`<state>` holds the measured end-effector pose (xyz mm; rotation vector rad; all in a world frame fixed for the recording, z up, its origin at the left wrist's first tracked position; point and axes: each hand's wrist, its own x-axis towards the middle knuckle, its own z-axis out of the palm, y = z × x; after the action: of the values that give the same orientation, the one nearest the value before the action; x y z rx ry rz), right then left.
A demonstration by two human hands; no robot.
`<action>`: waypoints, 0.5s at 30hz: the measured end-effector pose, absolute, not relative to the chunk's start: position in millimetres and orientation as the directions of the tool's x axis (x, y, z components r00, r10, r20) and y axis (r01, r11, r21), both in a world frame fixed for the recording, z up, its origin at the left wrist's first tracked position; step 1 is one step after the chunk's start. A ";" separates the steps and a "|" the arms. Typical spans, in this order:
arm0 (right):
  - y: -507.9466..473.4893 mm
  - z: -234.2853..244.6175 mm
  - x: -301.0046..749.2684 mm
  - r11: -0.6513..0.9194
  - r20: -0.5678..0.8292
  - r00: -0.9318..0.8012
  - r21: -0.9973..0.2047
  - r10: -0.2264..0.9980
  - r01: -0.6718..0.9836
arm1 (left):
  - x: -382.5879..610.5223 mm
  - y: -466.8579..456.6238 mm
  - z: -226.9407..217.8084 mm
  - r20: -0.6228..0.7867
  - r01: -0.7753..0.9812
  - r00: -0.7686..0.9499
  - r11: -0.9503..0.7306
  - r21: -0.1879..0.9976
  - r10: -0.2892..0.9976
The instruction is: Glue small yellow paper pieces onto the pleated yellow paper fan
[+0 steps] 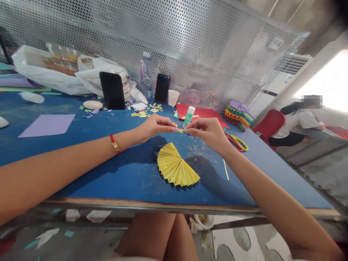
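Note:
My left hand (156,126) and my right hand (208,131) meet above the blue table (89,163), fingertips pinched together on a tiny yellow paper scrap (181,130). A pleated yellow paper fan (175,166) lies flat on the table just below and in front of both hands. A thin yellow paper strip (226,169) lies beside my right wrist. My left wrist carries a red bracelet (115,144).
Behind the hands stand a glue bottle (188,116) on red paper (206,113), yellow-handled scissors (237,142), stacked coloured pleated paper (239,115), two phones (112,90), a paper cup (173,97), a water bottle (146,78), a lilac sheet (47,125) and plastic bags. A perforated metal screen backs the table. Another person sits at the right.

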<state>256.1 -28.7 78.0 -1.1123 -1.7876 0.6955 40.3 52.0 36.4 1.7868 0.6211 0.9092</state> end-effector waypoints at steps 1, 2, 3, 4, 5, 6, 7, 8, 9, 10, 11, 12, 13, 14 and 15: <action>-30.4 78.4 255.0 0.458 0.405 -0.213 -0.790 0.889 0.407 | 39.7 54.0 36.3 0.288 0.023 0.598 -0.375 0.927 0.748; -32.5 78.5 253.8 0.479 0.421 -0.229 -0.771 0.878 0.420 | 38.6 55.4 35.6 0.278 0.048 0.612 -0.385 0.921 0.741; -34.9 78.2 252.7 0.501 0.438 -0.244 -0.749 0.865 0.433 | 36.7 55.9 34.2 0.272 0.080 0.632 -0.410 0.908 0.726; -37.4 77.5 251.7 0.522 0.453 -0.261 -0.726 0.853 0.447 | 33.9 55.5 32.6 0.268 0.118 0.660 -0.449 0.886 0.702; -39.9 76.4 250.8 0.543 0.464 -0.281 -0.702 0.840 0.461 | 30.2 53.9 30.9 0.263 0.157 0.693 -0.496 0.854 0.671; -42.0 75.0 250.0 0.569 0.478 -0.310 -0.678 0.822 0.465 | 25.6 51.4 29.5 0.249 0.198 0.733 -0.548 0.813 0.633; -43.8 73.2 249.3 0.605 0.494 -0.349 -0.654 0.796 0.455 | 20.7 48.1 28.6 0.222 0.234 0.777 -0.598 0.766 0.589; -45.0 71.0 248.7 0.648 0.512 -0.398 -0.629 0.761 0.429 | 15.6 44.5 28.3 0.184 0.262 0.816 -0.635 0.727 0.547; -45.6 68.4 248.0 0.698 0.536 -0.451 -0.602 0.714 0.389 | 10.8 40.8 28.5 0.131 0.286 0.851 -0.657 0.698 0.509; -45.7 65.6 247.3 0.747 0.563 -0.499 -0.570 0.658 0.341 | 6.7 37.6 29.1 0.082 0.300 0.876 -0.669 0.680 0.475; -45.5 62.4 246.5 0.789 0.589 -0.539 -0.540 0.602 0.293 | 3.6 35.0 29.9 0.036 0.311 0.893 -0.673 0.671 0.449; -45.2 59.0 245.7 0.820 0.605 -0.571 -0.514 0.555 0.251 | 1.4 33.2 30.6 0.000 0.320 0.903 -0.671 0.669 0.430; -45.0 55.4 244.8 0.839 0.610 -0.599 -0.496 0.519 0.223 | 0.1 32.0 31.0 -0.021 0.324 0.907 -0.666 0.672 0.420; -45.1 51.9 243.9 0.852 0.607 -0.624 -0.484 0.493 0.202 | -0.4 31.3 31.1 -0.030 0.326 0.908 -0.661 0.676 0.417; -45.6 48.5 243.1 0.858 0.595 -0.648 -0.478 0.475 0.190 | -0.3 30.9 30.8 -0.028 0.324 0.908 -0.658 0.680 0.418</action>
<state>243.1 -45.6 48.5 -0.4791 -2.2721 0.4868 -0.3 30.9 30.8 2.3413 0.5264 0.1694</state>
